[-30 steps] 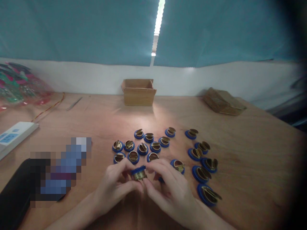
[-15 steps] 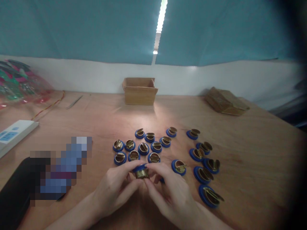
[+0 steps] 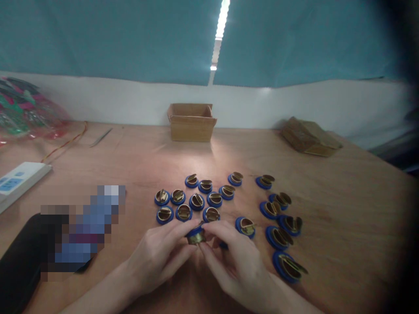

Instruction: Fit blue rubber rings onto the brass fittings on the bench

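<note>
Both hands pinch one small blue-rimmed cap with a brass insert [image 3: 196, 234], held just above the wooden table [image 3: 343, 209]. My left hand [image 3: 157, 257] grips it from the left with thumb and fingers closed round it. My right hand [image 3: 232, 261] closes on it from the right. Just beyond the hands lie several more blue and brass caps [image 3: 196, 201] in rows, and another group [image 3: 278, 218] curves down to the right. One cap [image 3: 246, 226] lies beside my right hand.
An open cardboard box [image 3: 191, 122] stands at the back centre, a flattened cardboard box [image 3: 309, 137] at the back right. A white power strip [image 3: 16, 181] and a colourful plastic bag [image 3: 22, 109] sit at the left. Tweezers [image 3: 101, 137] lie near the wall.
The held cap has been turned slightly between the fingers and shifted a little to the right. The view has drifted a bit; the caps on the table lie as before.
</note>
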Demonstrator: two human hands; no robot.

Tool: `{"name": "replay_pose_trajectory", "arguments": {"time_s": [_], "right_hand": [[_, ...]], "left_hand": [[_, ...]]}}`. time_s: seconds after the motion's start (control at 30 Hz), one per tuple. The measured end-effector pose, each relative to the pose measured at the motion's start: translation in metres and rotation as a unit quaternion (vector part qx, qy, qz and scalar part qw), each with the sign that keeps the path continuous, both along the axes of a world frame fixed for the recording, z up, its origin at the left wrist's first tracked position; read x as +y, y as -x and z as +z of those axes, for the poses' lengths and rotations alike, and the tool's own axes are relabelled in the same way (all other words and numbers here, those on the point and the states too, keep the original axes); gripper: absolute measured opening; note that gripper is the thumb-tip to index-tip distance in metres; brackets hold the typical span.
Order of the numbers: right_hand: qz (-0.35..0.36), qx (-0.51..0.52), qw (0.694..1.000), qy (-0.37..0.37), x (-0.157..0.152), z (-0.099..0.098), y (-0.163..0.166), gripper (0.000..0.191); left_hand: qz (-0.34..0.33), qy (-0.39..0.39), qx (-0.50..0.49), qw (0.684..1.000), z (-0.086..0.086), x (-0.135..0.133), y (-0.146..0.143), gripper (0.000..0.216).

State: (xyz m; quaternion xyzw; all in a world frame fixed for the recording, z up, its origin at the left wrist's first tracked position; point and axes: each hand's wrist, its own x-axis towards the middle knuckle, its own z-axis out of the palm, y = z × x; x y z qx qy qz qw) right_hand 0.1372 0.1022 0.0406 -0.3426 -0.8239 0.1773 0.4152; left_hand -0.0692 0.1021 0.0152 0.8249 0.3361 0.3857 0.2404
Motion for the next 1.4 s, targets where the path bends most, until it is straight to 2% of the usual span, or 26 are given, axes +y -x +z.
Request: {"name": "replay_pose_trajectory", "arguments": {"time_s": [0.17, 0.33, 0.53, 0.73, 0.97, 1.1, 1.23, 1.4], "right_hand": [[0.01, -0.004, 1.0, 0.002, 0.002, 0.002, -0.001, 0.029], [-0.013, -0.011, 1.0, -0.018, 0.001, 0.001, -0.001, 0.029], [-0.045, 0.009, 0.998, -0.05, -0.003, -0.001, 0.001, 0.04], [-0.028, 0.007, 0.999, -0.043, -0.006, -0.004, 0.004, 0.051], [-0.058, 0.028, 0.998, -0.022, -0.006, -0.001, 0.008, 0.036], [-0.045, 0.01, 0.999, -0.021, -0.008, -0.003, 0.008, 0.026], [-0.001, 0.017, 1.0, -0.022, -0.008, -0.001, 0.006, 0.031], [0.003, 0.041, 0.999, 0.001, -0.005, 0.0, 0.006, 0.041]], "left_hand": [[0.036, -0.005, -0.023, 0.999, -0.004, 0.001, -0.003, 0.052], [0.027, -0.003, -0.044, 0.999, -0.006, 0.001, -0.004, 0.054], [0.032, -0.036, -0.057, 0.997, -0.004, 0.001, -0.005, 0.051], [0.076, -0.055, -0.056, 0.994, -0.004, -0.002, -0.006, 0.049], [0.043, -0.041, -0.047, 0.997, -0.009, -0.003, -0.009, 0.049], [0.032, -0.046, -0.052, 0.997, -0.007, -0.004, -0.013, 0.039], [0.039, -0.046, -0.083, 0.995, -0.001, -0.006, -0.015, 0.036], [0.028, -0.047, -0.077, 0.996, -0.002, -0.003, -0.01, 0.038]]}}
